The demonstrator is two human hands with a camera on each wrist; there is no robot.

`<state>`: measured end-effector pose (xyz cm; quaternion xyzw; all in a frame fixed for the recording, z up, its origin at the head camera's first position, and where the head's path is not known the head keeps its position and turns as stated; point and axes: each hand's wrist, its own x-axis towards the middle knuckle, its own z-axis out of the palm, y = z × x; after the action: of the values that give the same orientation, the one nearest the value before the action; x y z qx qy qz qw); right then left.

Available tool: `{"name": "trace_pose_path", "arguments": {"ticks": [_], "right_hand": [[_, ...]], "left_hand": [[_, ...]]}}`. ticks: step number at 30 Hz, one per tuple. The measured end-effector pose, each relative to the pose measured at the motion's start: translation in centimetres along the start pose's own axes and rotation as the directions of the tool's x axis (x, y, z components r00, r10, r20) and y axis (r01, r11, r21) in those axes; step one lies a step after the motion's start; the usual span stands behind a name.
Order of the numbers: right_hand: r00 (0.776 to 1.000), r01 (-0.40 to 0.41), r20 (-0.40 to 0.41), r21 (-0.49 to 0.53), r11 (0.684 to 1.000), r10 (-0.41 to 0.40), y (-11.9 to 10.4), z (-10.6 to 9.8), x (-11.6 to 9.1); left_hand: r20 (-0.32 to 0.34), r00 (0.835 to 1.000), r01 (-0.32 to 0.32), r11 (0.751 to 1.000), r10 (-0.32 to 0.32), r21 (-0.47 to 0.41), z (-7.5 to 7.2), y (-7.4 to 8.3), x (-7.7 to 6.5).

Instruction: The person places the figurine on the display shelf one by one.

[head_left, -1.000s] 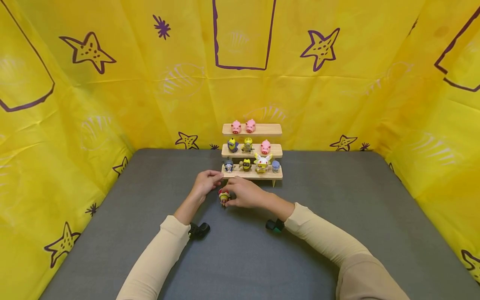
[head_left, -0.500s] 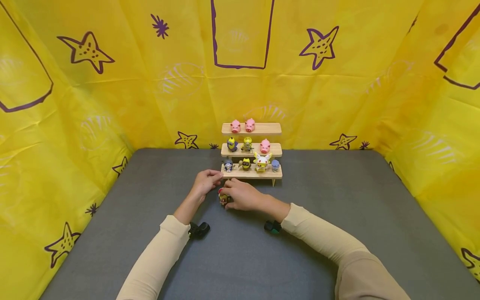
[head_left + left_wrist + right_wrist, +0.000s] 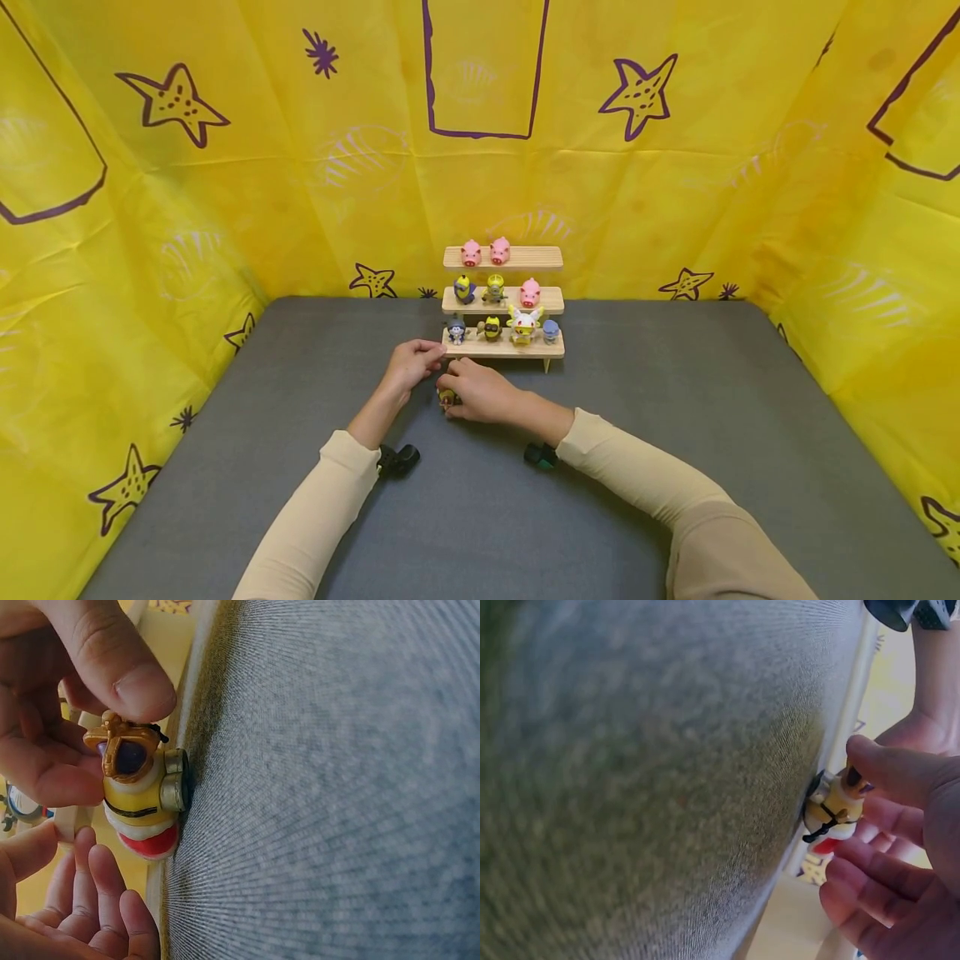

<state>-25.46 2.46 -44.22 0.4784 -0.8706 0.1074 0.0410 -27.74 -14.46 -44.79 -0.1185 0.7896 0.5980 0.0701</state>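
Observation:
In the head view, my right hand pinches a small yellow Minion figurine just in front of the stand, low over the table. The left wrist view shows the figurine up close, with silver goggles, a black strap, a gold piece at one end and red and white at the other. Its goggled side faces the table; whether it touches cannot be told. The thumb of my left hand and a finger hold the front left corner of the three-tier wooden display stand. Its other fingers lie loosely bent.
Pig figurines stand on the upper tiers. More figurines, including a white-and-yellow one with big ears, line the bottom tier. Black wrist devices sit under both forearms. Yellow printed cloth walls the grey table.
My right hand has shifted slightly left over the figurine, which turned a little and is now more covered by the fingers. My left hand stays at the stand's corner.

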Motion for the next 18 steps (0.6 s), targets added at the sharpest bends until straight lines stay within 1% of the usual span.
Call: {"name": "trace_pose_path", "arguments": {"ticks": [6, 10, 13, 15, 18], "right_hand": [[1.000, -0.009, -0.026, -0.017, 1.000, 0.009, -0.03, 0.26, 0.15], [0.999, -0.002, -0.033, -0.071, 0.997, 0.000, -0.11, 0.31, 0.30], [0.998, -0.006, -0.059, -0.100, 0.995, 0.000, -0.20, 0.28, 0.38], [0.996, -0.008, -0.084, -0.092, 0.996, 0.000, -0.23, 0.23, 0.37], [0.995, -0.021, -0.099, -0.063, 0.998, 0.015, -0.23, 0.14, 0.34]], "left_hand": [[-0.003, 1.000, -0.005, 1.000, 0.005, -0.002, -0.03, -0.03, -0.02], [-0.002, 1.000, -0.001, 1.000, 0.001, -0.002, -0.05, 0.00, -0.04], [0.000, 1.000, 0.000, 1.000, 0.000, -0.006, -0.06, -0.02, -0.01], [0.000, 1.000, -0.002, 1.000, 0.002, -0.008, -0.05, -0.02, -0.02], [-0.001, 1.000, -0.001, 1.000, 0.001, -0.012, -0.05, -0.03, 0.00]]}}
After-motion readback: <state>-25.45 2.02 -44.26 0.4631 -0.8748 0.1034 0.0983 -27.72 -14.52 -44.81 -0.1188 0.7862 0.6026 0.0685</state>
